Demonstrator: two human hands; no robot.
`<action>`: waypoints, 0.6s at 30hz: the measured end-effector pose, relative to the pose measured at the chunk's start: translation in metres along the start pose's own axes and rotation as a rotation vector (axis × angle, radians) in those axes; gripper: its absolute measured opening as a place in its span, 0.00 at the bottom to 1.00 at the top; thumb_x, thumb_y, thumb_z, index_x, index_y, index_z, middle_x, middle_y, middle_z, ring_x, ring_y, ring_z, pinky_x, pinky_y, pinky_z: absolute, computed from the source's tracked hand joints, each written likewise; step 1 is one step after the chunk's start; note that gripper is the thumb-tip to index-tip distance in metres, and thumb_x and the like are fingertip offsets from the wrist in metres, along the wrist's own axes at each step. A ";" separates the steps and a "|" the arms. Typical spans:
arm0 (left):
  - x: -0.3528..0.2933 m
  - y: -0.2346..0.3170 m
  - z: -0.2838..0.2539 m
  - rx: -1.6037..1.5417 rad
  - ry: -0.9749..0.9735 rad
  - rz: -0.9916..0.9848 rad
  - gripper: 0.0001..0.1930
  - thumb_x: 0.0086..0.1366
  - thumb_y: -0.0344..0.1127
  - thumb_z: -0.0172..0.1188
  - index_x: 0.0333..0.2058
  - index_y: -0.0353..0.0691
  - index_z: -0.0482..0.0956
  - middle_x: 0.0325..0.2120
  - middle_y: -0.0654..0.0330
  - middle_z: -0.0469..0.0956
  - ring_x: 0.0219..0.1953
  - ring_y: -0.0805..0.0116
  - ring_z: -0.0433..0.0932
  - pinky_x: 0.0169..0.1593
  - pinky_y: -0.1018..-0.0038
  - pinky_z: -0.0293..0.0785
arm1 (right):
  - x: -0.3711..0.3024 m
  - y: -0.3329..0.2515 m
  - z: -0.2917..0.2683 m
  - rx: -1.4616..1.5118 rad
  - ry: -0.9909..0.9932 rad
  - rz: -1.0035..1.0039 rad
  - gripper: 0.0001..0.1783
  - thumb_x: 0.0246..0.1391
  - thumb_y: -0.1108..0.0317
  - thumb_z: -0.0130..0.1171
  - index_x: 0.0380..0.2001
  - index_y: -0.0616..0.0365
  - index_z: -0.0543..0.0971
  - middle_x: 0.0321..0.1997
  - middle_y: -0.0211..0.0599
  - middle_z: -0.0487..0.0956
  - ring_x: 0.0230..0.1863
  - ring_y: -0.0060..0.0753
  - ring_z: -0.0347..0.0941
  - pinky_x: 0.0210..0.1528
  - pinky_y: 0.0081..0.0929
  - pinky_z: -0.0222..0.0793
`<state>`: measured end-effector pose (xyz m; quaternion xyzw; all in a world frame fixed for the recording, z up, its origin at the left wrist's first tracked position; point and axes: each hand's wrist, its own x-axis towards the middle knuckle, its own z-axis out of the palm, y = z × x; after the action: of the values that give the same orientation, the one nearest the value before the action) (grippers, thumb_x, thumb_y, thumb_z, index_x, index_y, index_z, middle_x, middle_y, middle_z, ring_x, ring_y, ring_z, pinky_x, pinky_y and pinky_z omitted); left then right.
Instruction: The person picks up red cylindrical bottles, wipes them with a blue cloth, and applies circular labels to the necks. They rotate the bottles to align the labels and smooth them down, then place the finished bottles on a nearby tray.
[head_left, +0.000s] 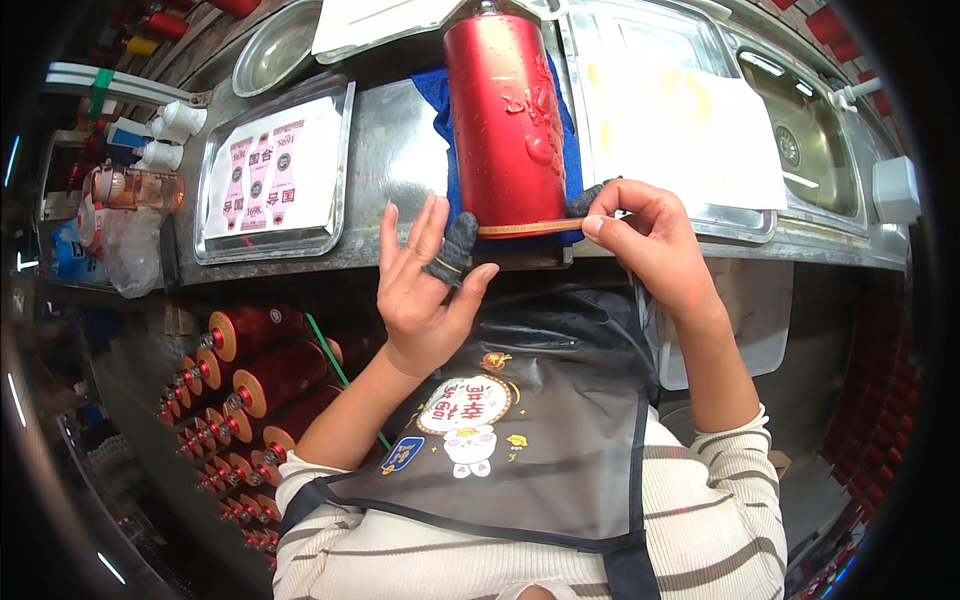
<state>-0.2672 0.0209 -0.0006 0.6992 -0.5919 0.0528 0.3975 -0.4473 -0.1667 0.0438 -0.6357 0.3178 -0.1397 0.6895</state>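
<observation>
A large glossy red bottle (505, 130) lies on a blue cloth (436, 95), its base toward me. Water drops and raised markings show on its side. Along the base edge runs a thin gold-brown strip (530, 228). My right hand (655, 240) pinches the strip's right end between thumb and a finger, while its index finger, in a dark finger cot, rests by the bottle's lower right side. My left hand (425, 280) is spread open at the base's left corner. Its cotted index finger is close to the strip's left end; whether it touches cannot be made out.
Left of the bottle, a metal tray (345, 150) carries a sheet of pink labels (265, 175). A white-covered tray (690, 140) and a metal sink (810, 130) are to the right. Several red bottles (290, 385) are stacked below the bench at left. A metal bowl (275, 50) stands behind.
</observation>
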 end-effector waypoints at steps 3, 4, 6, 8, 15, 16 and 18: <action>0.002 0.006 0.004 0.013 0.017 0.020 0.16 0.54 0.30 0.75 0.40 0.29 0.85 0.59 0.41 0.75 0.61 0.42 0.76 0.69 0.39 0.52 | 0.001 0.004 0.000 0.006 0.014 -0.003 0.08 0.57 0.66 0.64 0.28 0.56 0.78 0.22 0.16 0.71 0.20 0.06 0.60 0.20 0.12 0.51; 0.003 0.007 0.005 0.014 0.024 0.030 0.16 0.53 0.29 0.75 0.40 0.30 0.85 0.59 0.41 0.75 0.61 0.42 0.76 0.69 0.39 0.52 | 0.001 0.005 -0.001 0.009 0.019 -0.005 0.08 0.57 0.66 0.63 0.28 0.57 0.77 0.22 0.16 0.71 0.19 0.06 0.60 0.19 0.12 0.51; 0.008 0.009 0.004 0.035 0.020 0.061 0.15 0.52 0.29 0.75 0.39 0.31 0.85 0.59 0.41 0.75 0.60 0.42 0.76 0.69 0.38 0.50 | 0.001 0.006 0.000 0.043 0.017 0.006 0.08 0.57 0.67 0.63 0.28 0.57 0.77 0.22 0.18 0.71 0.18 0.07 0.60 0.18 0.12 0.52; 0.014 0.012 0.002 0.053 0.009 0.096 0.16 0.51 0.29 0.75 0.39 0.33 0.86 0.59 0.41 0.75 0.60 0.42 0.76 0.69 0.38 0.51 | 0.002 0.007 -0.002 0.052 0.017 0.015 0.08 0.57 0.67 0.63 0.28 0.57 0.77 0.22 0.18 0.71 0.17 0.07 0.60 0.17 0.12 0.52; 0.047 0.031 0.000 0.199 -0.032 0.258 0.18 0.48 0.30 0.74 0.40 0.42 0.87 0.58 0.45 0.77 0.57 0.40 0.77 0.66 0.35 0.53 | 0.004 0.008 -0.004 0.055 -0.006 0.069 0.06 0.57 0.69 0.63 0.29 0.59 0.78 0.27 0.20 0.75 0.24 0.07 0.63 0.24 0.11 0.55; 0.052 0.033 0.000 0.238 -0.071 0.298 0.14 0.49 0.32 0.73 0.37 0.42 0.87 0.58 0.45 0.77 0.59 0.39 0.76 0.66 0.33 0.53 | 0.004 0.006 -0.004 0.065 -0.012 0.091 0.05 0.58 0.70 0.63 0.30 0.59 0.79 0.29 0.20 0.77 0.28 0.07 0.65 0.28 0.11 0.57; 0.061 0.039 0.012 0.222 -0.097 0.309 0.10 0.50 0.31 0.72 0.34 0.42 0.87 0.58 0.46 0.77 0.60 0.39 0.75 0.65 0.31 0.52 | 0.002 0.007 -0.004 0.052 0.007 0.104 0.05 0.58 0.70 0.63 0.29 0.59 0.79 0.29 0.20 0.77 0.28 0.07 0.65 0.28 0.11 0.58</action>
<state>-0.2884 -0.0335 0.0436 0.6413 -0.7011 0.1446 0.2761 -0.4496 -0.1700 0.0366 -0.5997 0.3490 -0.1143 0.7110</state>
